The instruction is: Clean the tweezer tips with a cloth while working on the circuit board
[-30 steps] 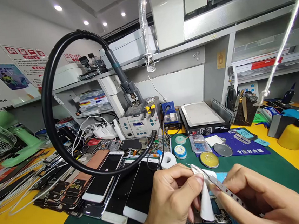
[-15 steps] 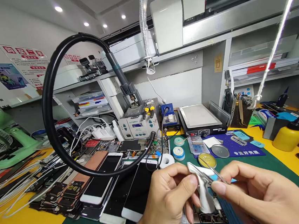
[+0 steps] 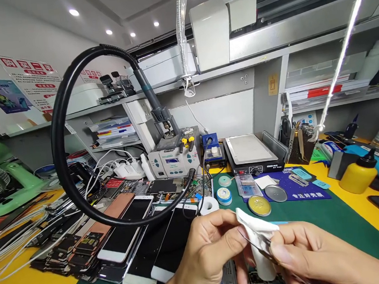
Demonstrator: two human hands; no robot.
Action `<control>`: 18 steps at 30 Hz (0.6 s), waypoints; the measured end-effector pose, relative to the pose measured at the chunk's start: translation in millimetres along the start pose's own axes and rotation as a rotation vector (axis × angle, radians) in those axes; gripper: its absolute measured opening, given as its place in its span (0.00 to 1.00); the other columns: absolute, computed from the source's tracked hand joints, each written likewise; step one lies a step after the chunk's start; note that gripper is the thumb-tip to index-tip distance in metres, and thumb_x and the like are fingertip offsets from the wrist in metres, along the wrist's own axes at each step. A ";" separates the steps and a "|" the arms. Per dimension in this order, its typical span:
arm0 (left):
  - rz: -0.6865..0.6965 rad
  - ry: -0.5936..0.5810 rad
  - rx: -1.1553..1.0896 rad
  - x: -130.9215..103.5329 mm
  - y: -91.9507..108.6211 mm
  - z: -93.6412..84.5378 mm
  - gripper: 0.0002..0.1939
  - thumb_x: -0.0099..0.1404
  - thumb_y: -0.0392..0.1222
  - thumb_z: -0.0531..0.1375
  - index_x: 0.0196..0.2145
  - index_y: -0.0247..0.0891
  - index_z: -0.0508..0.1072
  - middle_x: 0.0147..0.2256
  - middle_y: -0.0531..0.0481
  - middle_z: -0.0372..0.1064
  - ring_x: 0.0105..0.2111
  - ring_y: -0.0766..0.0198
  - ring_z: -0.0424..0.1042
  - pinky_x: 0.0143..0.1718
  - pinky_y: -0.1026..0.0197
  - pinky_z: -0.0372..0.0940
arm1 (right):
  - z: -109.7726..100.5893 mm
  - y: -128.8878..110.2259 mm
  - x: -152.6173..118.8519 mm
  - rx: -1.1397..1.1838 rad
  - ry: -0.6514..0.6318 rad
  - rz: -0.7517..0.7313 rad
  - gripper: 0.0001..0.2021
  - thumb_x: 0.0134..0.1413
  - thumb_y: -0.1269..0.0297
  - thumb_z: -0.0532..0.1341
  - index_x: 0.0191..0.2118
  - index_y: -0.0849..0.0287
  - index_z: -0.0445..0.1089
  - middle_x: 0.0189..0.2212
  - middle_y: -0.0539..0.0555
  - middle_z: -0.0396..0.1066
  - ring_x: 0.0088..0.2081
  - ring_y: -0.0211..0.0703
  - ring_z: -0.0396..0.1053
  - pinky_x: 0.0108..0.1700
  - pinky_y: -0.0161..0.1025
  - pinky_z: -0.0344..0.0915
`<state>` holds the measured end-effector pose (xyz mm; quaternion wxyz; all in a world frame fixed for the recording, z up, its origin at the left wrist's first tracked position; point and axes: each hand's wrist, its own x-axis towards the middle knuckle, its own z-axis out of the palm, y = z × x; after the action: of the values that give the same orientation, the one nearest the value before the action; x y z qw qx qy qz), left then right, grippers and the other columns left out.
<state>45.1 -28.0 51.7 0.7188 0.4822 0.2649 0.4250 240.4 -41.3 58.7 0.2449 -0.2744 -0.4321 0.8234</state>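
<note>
My left hand (image 3: 211,251) pinches a white wipe (image 3: 263,264) between thumb and fingertips. The wipe is crumpled, its upper part fanning out between my hands and its lower end hanging down. My right hand (image 3: 307,251) is closed on metal tweezers (image 3: 298,279), whose thin dark end reaches left across the wipe to my left thumb. My right thumb and forefinger also press against the wipe's right edge. Below the wipe, a phone circuit board (image 3: 252,275) shows only in part, mostly hidden by my hands and the wipe.
A tin of yellowish paste (image 3: 259,206), a solder reel (image 3: 224,196) and a silver lid (image 3: 276,193) lie on the green mat (image 3: 339,230). Phones (image 3: 127,230) are stacked to the left, under the looping black hose (image 3: 60,172) of a rework station (image 3: 174,159). A heating plate (image 3: 252,149) stands behind.
My right hand has brought the tweezers down and closer against the wipe. The wipe's top edge now spreads out toward my right fingers. The view has shifted slightly.
</note>
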 end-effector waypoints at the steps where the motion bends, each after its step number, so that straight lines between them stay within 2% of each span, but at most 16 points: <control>1: -0.005 -0.012 -0.004 0.4 -0.2 -0.1 0.18 0.61 0.51 0.67 0.36 0.29 0.75 0.22 0.50 0.67 0.15 0.74 0.64 0.13 0.74 0.62 | -1.7 -0.3 1.9 -0.007 -0.017 -0.010 0.21 0.56 0.46 0.64 0.28 0.62 0.70 0.15 0.44 0.63 0.10 0.24 0.45 0.11 0.27 0.38; 4: -0.018 -0.028 -0.006 0.5 -1.2 -0.1 0.19 0.59 0.51 0.68 0.36 0.29 0.75 0.21 0.50 0.67 0.15 0.73 0.64 0.13 0.73 0.62 | -6.8 2.4 6.6 -0.018 -0.017 -0.059 0.22 0.52 0.46 0.67 0.27 0.64 0.70 0.17 0.46 0.63 0.15 0.25 0.49 0.16 0.26 0.41; 8: -0.015 0.001 0.006 -0.4 -2.1 1.0 0.18 0.60 0.50 0.67 0.36 0.30 0.74 0.22 0.49 0.68 0.15 0.73 0.65 0.13 0.73 0.61 | -10.8 9.3 7.6 -0.005 -0.001 -0.067 0.20 0.55 0.49 0.66 0.28 0.64 0.70 0.18 0.47 0.62 0.19 0.26 0.50 0.21 0.26 0.44; 12: -0.013 0.029 -0.007 -0.9 -1.9 2.3 0.18 0.60 0.51 0.67 0.34 0.30 0.73 0.22 0.48 0.69 0.15 0.72 0.65 0.13 0.73 0.62 | -11.8 11.5 7.0 0.006 0.028 -0.061 0.19 0.55 0.51 0.66 0.26 0.60 0.66 0.18 0.46 0.61 0.19 0.28 0.50 0.20 0.26 0.43; 18: 0.009 0.097 -0.050 -1.9 -5.4 6.1 0.18 0.58 0.50 0.67 0.29 0.31 0.69 0.20 0.50 0.66 0.14 0.73 0.64 0.13 0.73 0.60 | -10.9 10.5 8.9 0.000 0.036 -0.084 0.20 0.52 0.48 0.68 0.25 0.60 0.66 0.17 0.45 0.62 0.17 0.28 0.48 0.18 0.29 0.38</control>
<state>50.9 -33.5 49.1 0.7150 0.4439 0.2865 0.4579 239.4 -34.6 42.6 0.2869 -0.2709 -0.4386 0.8074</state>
